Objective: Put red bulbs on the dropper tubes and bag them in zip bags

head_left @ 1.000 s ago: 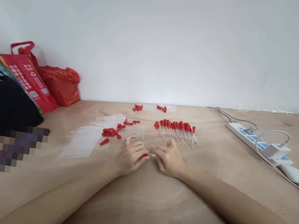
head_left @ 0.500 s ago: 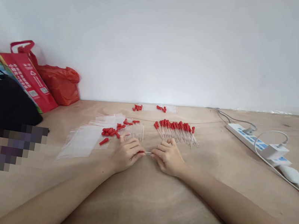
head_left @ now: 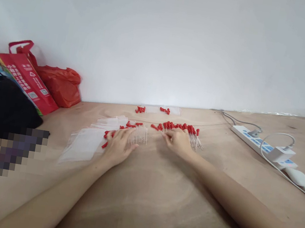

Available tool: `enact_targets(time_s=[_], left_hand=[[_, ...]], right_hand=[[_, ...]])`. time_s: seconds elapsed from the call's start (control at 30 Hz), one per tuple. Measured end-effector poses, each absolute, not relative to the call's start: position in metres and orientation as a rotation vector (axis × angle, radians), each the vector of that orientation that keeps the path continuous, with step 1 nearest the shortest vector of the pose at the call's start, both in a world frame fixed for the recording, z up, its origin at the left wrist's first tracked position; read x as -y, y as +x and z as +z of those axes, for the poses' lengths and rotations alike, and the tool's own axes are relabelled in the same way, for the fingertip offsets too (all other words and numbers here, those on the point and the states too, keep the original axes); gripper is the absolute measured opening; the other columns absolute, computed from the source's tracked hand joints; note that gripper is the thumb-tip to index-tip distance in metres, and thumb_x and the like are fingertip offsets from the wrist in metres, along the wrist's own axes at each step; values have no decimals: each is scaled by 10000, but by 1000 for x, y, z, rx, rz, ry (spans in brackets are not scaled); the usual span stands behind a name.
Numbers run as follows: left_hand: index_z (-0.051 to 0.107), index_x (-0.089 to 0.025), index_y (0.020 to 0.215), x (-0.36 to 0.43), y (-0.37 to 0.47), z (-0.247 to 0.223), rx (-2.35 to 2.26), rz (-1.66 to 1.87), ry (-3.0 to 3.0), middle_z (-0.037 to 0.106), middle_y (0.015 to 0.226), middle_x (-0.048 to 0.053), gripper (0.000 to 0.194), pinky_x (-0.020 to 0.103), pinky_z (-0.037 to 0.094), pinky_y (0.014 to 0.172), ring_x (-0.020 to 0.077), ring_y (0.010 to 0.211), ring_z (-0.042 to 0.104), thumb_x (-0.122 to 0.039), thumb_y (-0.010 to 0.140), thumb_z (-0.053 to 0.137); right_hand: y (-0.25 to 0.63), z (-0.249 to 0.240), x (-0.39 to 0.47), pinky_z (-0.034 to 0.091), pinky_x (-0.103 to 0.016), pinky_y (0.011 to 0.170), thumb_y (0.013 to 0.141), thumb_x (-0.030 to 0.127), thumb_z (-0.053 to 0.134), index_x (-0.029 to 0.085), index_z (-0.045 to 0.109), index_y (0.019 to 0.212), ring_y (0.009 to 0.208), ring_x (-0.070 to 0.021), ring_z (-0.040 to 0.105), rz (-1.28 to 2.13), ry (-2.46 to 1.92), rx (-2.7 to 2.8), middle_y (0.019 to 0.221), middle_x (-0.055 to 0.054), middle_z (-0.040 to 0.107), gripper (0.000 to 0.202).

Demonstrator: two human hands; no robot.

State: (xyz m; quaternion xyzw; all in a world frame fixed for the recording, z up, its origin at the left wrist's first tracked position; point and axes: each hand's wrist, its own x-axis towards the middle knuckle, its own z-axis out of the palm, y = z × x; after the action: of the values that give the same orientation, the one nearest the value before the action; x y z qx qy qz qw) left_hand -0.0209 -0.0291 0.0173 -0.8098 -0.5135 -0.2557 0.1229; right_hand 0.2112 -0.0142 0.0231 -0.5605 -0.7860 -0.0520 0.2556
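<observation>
My left hand is over the loose red rubber caps, its fingers apart; whatever lies under its fingertips is partly hidden. Just right of it is a row of thin clear tubes. My right hand pinches a thin tube with a red cap on its left end, at the left side of a row of red-capped tubes. Clear plastic bags lie left of my left hand.
Farther back lie more red caps and a clear bag. A white power strip with a charger and cables stands right. Red bags and a black bag stand left.
Both hands were together around a thin tube in front. My left hand has moved left to the loose caps and opened; my right hand has carried a capped tube forward to the row.
</observation>
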Motion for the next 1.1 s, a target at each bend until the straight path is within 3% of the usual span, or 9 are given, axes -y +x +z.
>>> enact_targets(time_s=[0.13,0.43,0.7,0.97,1.1], left_hand=[[441,-198,1122,23,-43,21,1833,-591,-2254,530,1099,121,430,448,264,851,277,1044,445,-368,738,534],[487,-172,894,31,-45,33,2004,-351,-2252,517,952,95,245,378,360,771,266,924,491,-352,730,518],[519,-171,926,25,-40,21,1845,-335,-2249,510,879,81,204,335,419,713,249,880,510,-322,807,450],[523,-150,940,24,-38,17,1842,-243,-2259,520,881,92,234,317,422,689,231,842,545,-297,871,354],[506,-143,925,22,-40,18,1873,-241,-2233,526,898,102,220,304,419,662,221,813,559,-233,882,309]], right_hand=[[198,19,-17,228,-325,703,802,250,398,187,554,960,813,-209,557,2,-1903,1817,849,-65,647,231],[175,12,-36,219,-379,742,754,203,403,137,528,923,795,-232,577,-4,-2089,1734,817,-116,638,219],[171,10,-27,213,-413,793,791,294,392,135,580,890,877,-246,542,-148,-1914,1833,940,-151,621,265],[132,15,-25,232,-430,839,767,422,440,162,644,782,817,-233,584,250,-1956,1932,832,-112,657,330],[126,19,-28,274,-421,816,746,386,470,148,649,829,829,-249,590,337,-2010,1919,875,-140,653,309]])
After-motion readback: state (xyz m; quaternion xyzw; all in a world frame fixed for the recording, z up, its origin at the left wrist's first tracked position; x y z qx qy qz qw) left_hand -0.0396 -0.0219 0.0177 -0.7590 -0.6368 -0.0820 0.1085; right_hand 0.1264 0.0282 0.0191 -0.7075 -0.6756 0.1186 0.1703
